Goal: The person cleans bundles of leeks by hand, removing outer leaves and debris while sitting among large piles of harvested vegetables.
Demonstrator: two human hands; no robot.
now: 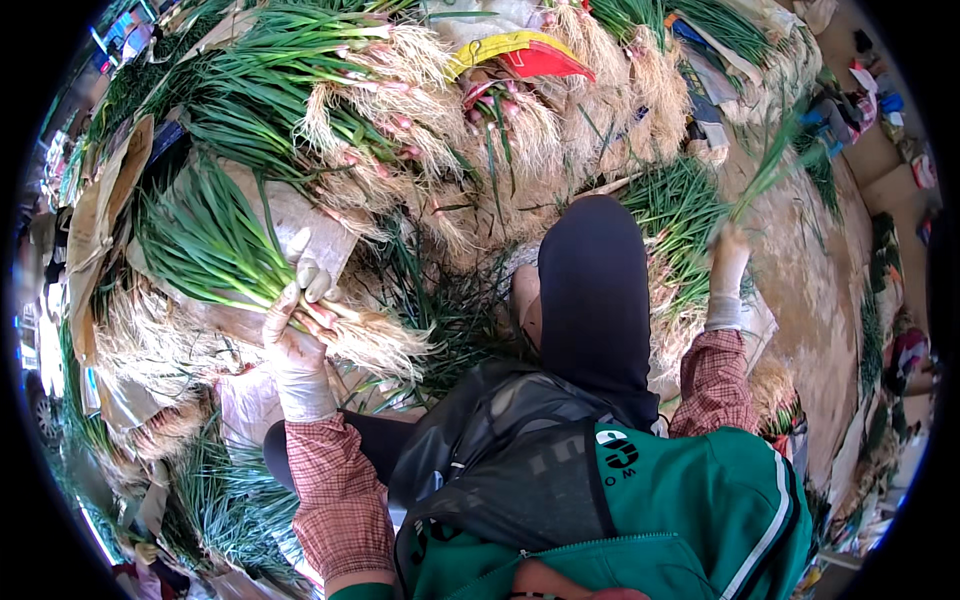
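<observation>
My left hand [298, 315], its fingertips covered in pale grey, is wrapped round a thick bunch of green garlic [215, 240]. The leaves fan out to the upper left, while pinkish stem ends and long pale roots stick out to the right. Over on the right, my right hand [730, 250] is closed on a few green garlic leaves [768, 172], smeared by motion and pointing up and away. Just left of that hand lies a pile of green garlic [678, 215] with its leaves toward the far side. Pale wraps circle both wrists.
Large heaps of rooted green garlic [270, 75] spread across the far side. A yellow and red piece [520, 55] lies among the roots. Brown cardboard [108, 235] stands at the left, and loose leaves [235, 490] lie at lower left. My bent knee [597, 270] rises between my hands.
</observation>
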